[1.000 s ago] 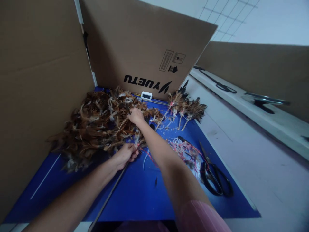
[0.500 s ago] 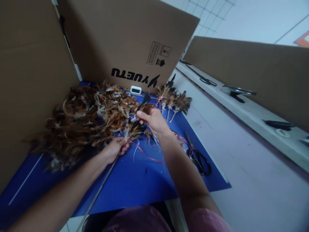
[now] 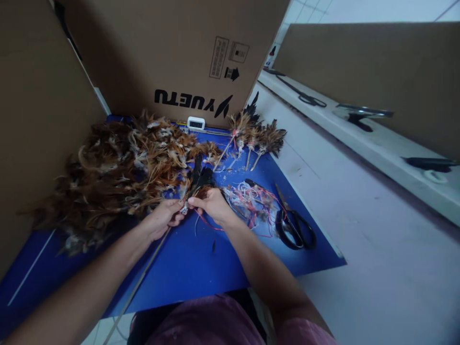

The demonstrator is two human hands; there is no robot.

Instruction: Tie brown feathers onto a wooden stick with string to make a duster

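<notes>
My left hand (image 3: 162,218) is closed round the upper end of a long thin stick (image 3: 141,277), which slants down past the blue table's front edge. Dark and brown feathers (image 3: 201,178) fan out from that end, beyond my fingers. Pinched against the same spot, my right hand (image 3: 214,207) holds a tuft of brown feathers with pale quill ends, its fingertips almost meeting those of my left. A red string (image 3: 205,221) trails rightward from beneath the hands. Left of them spreads a big heap of loose brown feathers (image 3: 118,167).
Scissors (image 3: 295,231) with black handles lie at the right, beside tangled red and white string (image 3: 251,201). Several bound feather bunches (image 3: 257,132) lie at the back right. A small white digital display (image 3: 196,123) stands before the cardboard wall (image 3: 172,48).
My right hand has come down and left with its feathers, from above the stick's end to against it. The camera view has shifted slightly; my left hand stays at the stick.
</notes>
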